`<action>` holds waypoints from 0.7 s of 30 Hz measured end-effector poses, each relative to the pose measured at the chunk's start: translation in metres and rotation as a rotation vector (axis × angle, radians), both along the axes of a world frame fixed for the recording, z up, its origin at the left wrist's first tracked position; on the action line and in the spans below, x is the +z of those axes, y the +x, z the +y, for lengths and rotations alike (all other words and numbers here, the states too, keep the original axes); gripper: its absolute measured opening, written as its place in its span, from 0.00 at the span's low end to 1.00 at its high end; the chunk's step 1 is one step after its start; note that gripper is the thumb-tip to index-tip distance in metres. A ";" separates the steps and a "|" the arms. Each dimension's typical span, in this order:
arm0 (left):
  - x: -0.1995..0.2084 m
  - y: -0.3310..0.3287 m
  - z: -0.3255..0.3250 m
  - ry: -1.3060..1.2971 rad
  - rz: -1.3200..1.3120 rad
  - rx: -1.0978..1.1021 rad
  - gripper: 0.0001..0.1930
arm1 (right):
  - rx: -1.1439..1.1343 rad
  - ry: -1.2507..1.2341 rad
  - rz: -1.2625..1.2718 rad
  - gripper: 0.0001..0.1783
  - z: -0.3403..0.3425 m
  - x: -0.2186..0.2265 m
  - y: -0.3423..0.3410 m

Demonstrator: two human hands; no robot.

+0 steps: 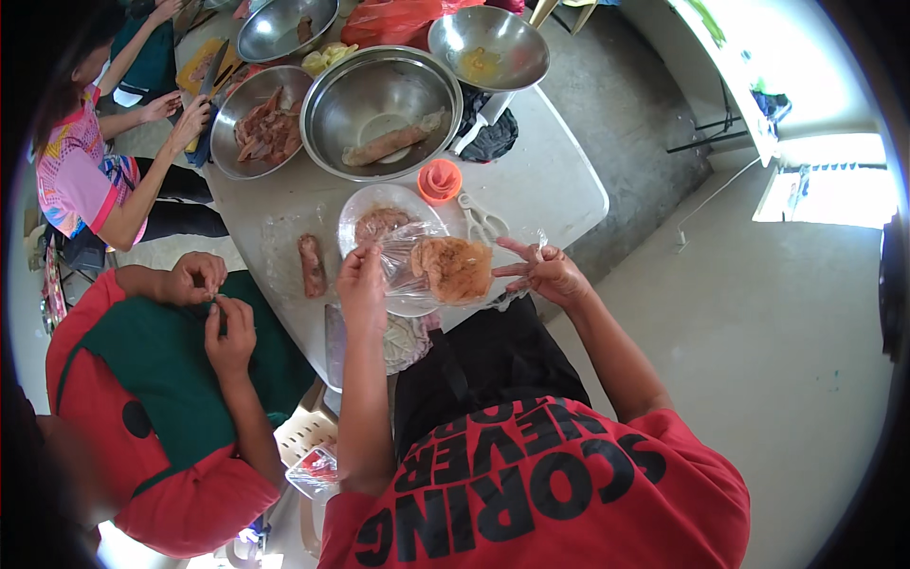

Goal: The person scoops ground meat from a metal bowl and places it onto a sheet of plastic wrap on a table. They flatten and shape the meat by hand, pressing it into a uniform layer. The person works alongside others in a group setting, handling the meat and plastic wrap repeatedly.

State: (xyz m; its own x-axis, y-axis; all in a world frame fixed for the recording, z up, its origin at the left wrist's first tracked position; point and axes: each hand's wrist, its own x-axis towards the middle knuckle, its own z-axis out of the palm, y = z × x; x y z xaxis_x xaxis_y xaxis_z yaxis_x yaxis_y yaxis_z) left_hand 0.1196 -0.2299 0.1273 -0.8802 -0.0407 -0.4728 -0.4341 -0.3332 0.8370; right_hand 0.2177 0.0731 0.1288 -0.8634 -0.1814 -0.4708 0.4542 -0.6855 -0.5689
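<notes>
My left hand (362,284) pinches the left side of a clear plastic sheet (403,266). A flattened, orange-brown slab of ground meat (453,270) lies on the sheet, raised over the table's near edge. My right hand (548,272) is at the sheet's right edge, some fingers stretched toward the meat; plastic shows around the fingers, and the exact grip is partly hidden. Under the sheet is a white plate (355,211) with ground meat (381,224) on it. Beyond it stand an orange cup (439,180) and white-handled scissors (482,220). A wrapped meat roll (311,266) lies left of the plate.
A large steel bowl (332,104) holds another wrapped roll (393,140). Nearby are a bowl of meat pieces (265,130), a bowl with yellow liquid (483,63) and a knife (483,121). A co-worker in red and green (171,379) sits at left; another person (118,190) handles a knife.
</notes>
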 end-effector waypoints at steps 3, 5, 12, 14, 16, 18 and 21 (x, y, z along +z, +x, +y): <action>-0.004 0.018 0.041 0.055 0.069 0.016 0.04 | 0.081 0.040 -0.004 0.11 0.051 0.000 -0.012; -0.001 0.025 0.075 0.072 0.060 0.050 0.04 | 0.125 0.071 -0.008 0.10 0.087 -0.002 -0.025; -0.034 0.035 0.170 -0.159 0.140 0.206 0.05 | 0.315 0.189 0.010 0.10 0.201 -0.010 -0.093; -0.048 0.035 0.192 -0.344 0.182 0.251 0.06 | 0.333 0.191 -0.017 0.09 0.223 -0.027 -0.112; -0.076 0.039 0.210 -0.504 0.171 0.283 0.07 | 0.359 0.199 -0.038 0.08 0.246 -0.056 -0.122; -0.081 0.041 0.223 -0.658 0.118 0.276 0.08 | 0.402 0.353 -0.094 0.11 0.258 -0.070 -0.128; -0.085 0.048 0.235 -0.840 0.046 0.283 0.09 | 0.496 0.521 -0.143 0.11 0.272 -0.086 -0.132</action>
State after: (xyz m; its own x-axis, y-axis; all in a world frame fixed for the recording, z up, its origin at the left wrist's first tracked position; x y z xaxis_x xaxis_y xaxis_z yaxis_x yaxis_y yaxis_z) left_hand 0.1678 0.0046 0.0419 -0.8018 -0.5774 -0.1537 -0.3888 0.3088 0.8681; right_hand 0.0853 0.3452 0.0427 -0.6615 -0.2568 -0.7046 0.7351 -0.0362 -0.6770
